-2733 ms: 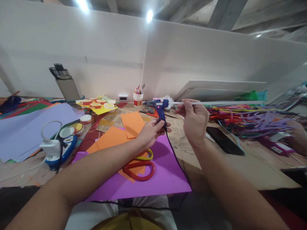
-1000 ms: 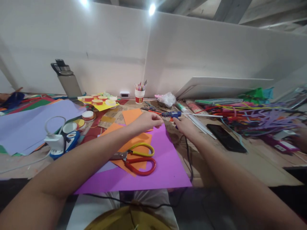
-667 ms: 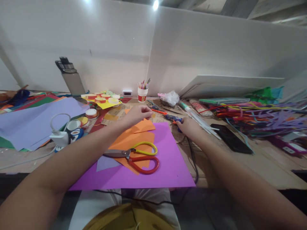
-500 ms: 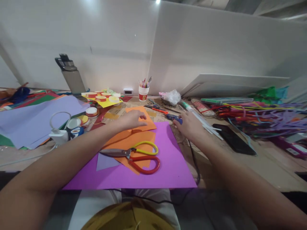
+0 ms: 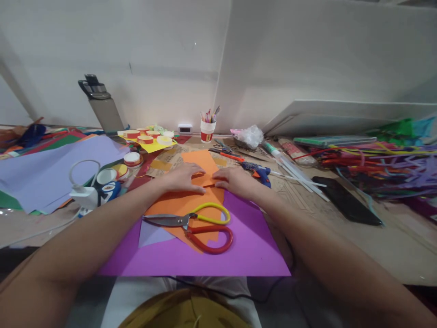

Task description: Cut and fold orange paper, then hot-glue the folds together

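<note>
My left hand [image 5: 184,176] lies on the left part of an upper orange paper piece [image 5: 198,159], fingers stretched and thumb apart. At that piece's right edge, my right hand [image 5: 235,181] touches it with fingertips extended and a small gap to the thumb. More orange paper [image 5: 184,200] lies below, on a large purple sheet [image 5: 252,255]. Scissors [image 5: 186,221] with one yellow and one red handle rest over it, blades pointing left. Under the blades is a pale lilac paper piece [image 5: 153,234]. Just beyond my right hand lies a blue glue gun [image 5: 262,174].
A black phone [image 5: 346,200] and white sticks [image 5: 300,175] lie right, near a heap of pipe cleaners [image 5: 392,168]. Tape rolls [image 5: 132,159], a white charger [image 5: 83,197] and lilac sheets [image 5: 64,168] are left. Behind stand a pen cup [image 5: 206,132] and bottle [image 5: 105,109].
My right hand has left the glue gun and moved left to the orange paper's edge. My left hand has shifted slightly down on the paper. The camera view has turned a little.
</note>
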Action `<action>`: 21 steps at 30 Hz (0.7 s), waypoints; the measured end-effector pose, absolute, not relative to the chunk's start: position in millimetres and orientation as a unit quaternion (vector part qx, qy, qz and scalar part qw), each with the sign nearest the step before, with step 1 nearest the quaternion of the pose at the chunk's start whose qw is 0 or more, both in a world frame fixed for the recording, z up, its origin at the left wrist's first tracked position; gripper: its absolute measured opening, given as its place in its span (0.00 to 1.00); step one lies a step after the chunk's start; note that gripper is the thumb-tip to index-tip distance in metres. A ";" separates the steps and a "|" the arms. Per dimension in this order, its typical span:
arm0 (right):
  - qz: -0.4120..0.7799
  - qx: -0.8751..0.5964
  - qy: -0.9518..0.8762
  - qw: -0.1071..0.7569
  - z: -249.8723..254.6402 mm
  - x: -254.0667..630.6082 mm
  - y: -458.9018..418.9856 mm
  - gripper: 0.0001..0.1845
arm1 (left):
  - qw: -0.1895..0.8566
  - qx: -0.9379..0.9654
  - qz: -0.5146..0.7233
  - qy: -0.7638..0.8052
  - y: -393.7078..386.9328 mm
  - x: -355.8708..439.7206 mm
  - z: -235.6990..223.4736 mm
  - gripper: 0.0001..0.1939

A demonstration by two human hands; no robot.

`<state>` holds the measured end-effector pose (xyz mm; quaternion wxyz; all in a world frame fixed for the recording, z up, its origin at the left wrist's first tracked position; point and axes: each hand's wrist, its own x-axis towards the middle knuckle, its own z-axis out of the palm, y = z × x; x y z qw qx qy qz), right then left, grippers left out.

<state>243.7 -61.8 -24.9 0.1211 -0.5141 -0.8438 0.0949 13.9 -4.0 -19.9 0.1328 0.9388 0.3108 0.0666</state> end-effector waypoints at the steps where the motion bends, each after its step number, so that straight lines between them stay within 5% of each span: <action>1: 0.114 -0.518 -0.836 0.140 -26.3 245.5 -60.9 0.14 | 0.141 0.939 0.073 0.305 -3.1 12.4 -21.1 0.38; 21: 0.259 -0.574 -0.752 0.195 -22.8 248.8 -53.6 0.08 | 0.239 0.910 0.138 0.310 3.8 7.5 -30.3 0.24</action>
